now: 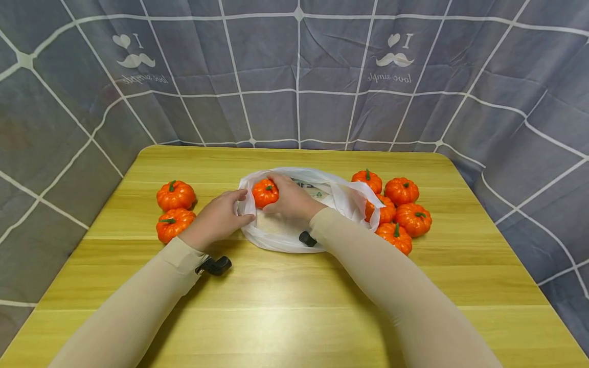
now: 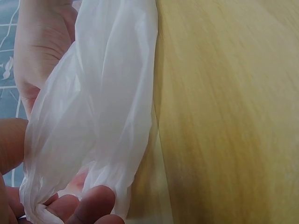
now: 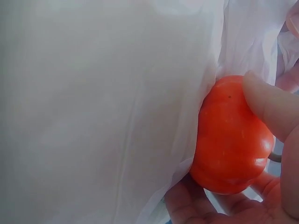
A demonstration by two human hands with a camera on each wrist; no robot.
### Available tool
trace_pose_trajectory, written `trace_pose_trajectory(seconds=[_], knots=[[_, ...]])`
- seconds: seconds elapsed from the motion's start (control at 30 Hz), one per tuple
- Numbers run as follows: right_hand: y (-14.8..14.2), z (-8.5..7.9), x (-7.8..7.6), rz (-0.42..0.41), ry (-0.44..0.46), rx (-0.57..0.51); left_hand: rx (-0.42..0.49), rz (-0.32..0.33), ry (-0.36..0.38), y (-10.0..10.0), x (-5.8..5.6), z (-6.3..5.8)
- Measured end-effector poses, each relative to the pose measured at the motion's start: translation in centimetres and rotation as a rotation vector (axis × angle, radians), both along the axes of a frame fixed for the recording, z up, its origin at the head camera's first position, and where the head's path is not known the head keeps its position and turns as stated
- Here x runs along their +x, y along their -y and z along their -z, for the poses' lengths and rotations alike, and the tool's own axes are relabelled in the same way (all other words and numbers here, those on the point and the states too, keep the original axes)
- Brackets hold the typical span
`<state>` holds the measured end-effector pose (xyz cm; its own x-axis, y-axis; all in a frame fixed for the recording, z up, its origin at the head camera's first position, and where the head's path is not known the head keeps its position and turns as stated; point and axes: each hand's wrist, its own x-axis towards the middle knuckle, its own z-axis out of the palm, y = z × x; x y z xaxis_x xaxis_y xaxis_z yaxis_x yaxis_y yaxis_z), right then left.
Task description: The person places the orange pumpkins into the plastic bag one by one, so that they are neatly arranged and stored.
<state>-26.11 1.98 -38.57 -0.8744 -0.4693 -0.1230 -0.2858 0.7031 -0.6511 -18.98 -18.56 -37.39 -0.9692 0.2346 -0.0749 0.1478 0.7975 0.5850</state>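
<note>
A white plastic bag (image 1: 280,244) lies spread on the wooden table with its mouth facing up. My right hand (image 1: 294,198) grips a small orange pumpkin (image 1: 265,193) inside the bag's left end; the right wrist view shows thumb and fingers around the pumpkin (image 3: 233,140), bag film beside it. At the bag's left rim, my left hand (image 1: 220,217) pinches the plastic. The left wrist view shows the gathered bag edge (image 2: 107,93) between thumb and curled fingertips (image 2: 96,203).
Two orange pumpkins (image 1: 176,195) stand left of the bag, close to the left forearm. Several more pumpkins (image 1: 413,220) cluster at its right end, some partly behind the bag's handle. Grey checked cloth (image 1: 276,76) hangs behind and beside the table (image 1: 285,327).
</note>
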Motion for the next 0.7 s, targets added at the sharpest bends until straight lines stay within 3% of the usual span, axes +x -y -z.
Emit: trace_pose_trajectory(seconds=[0.2,0.37,0.5,0.7], knots=[[-0.3,-0.2,0.2,0.007,0.004,0.023,-0.007,0.002,0.000,-0.2,0.0,0.1],[-0.8,-1.4,0.8,0.018,-0.033,0.090,-0.013,0.003,0.007,-0.2,0.0,0.0],[-1.5,-3.8,2.2,0.023,-0.069,0.151,-0.017,0.005,0.014,-0.1,0.0,0.0],[-4.2,-9.2,5.2,0.004,-0.132,0.140,-0.031,0.005,0.004,0.3,0.0,-0.1]])
